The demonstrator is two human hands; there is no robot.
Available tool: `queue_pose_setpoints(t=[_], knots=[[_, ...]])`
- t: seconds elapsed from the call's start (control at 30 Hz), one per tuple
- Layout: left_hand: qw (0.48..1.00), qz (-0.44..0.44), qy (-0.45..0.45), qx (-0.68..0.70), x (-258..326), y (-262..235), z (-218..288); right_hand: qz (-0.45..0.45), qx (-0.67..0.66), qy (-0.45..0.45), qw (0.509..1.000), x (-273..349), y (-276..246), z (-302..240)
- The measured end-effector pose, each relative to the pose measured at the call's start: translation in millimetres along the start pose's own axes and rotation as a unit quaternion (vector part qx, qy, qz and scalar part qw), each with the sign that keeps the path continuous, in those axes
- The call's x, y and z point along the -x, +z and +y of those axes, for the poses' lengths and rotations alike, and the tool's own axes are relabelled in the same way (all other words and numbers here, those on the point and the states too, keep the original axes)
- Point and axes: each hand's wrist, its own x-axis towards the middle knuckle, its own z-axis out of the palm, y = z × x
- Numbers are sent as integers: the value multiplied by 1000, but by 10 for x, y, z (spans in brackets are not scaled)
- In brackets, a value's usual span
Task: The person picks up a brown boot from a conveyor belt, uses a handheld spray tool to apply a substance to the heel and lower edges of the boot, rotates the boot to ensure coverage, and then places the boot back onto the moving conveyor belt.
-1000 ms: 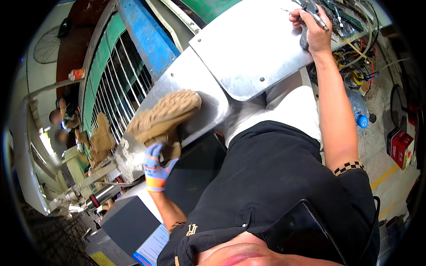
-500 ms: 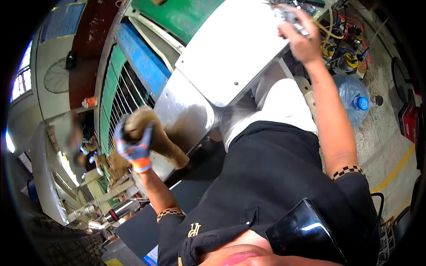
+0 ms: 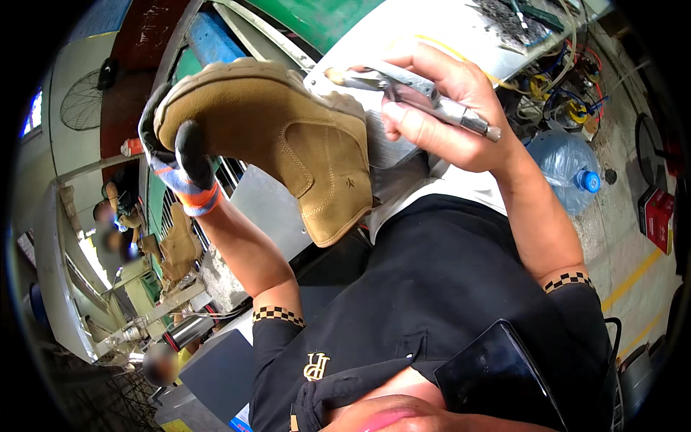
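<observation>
A tan ankle boot with a pale sole is held up in front of me, its shaft hanging toward lower right. My left hand, in a dark-palmed glove with blue and orange cuff, is closed round the toe end. In my bare right hand is a silver metal hand tool with a tan, brush-like tip. That tip is beside the sole near the heel; whether it touches I cannot tell. Behind the boot is a shiny metal worktop.
Tangled hoses and yellow-capped fittings lie at the right, above a clear plastic bottle with a blue cap. Another tan boot stands at the left. A dark tool rests at the far bench end. People are in the left background.
My left hand has raised the boot and brought it rightward, nearer to me. My right hand has come from the far bench end toward the boot with the silver tool.
</observation>
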Motion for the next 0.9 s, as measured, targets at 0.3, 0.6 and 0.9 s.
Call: queue_pose_setpoints(t=[0.3, 0.6, 0.9], knots=[[991, -35, -57, 119, -241, 21, -217, -51, -29, -176, 983, -886, 382, -96], [982, -31, -80, 168, -293, -189, -863, -20, -52, 5, 998, -456, 438, 442], [916, -178, -77, 350, -256, -233, -852, -21, -211, 102, 972, 70, 659, 655]])
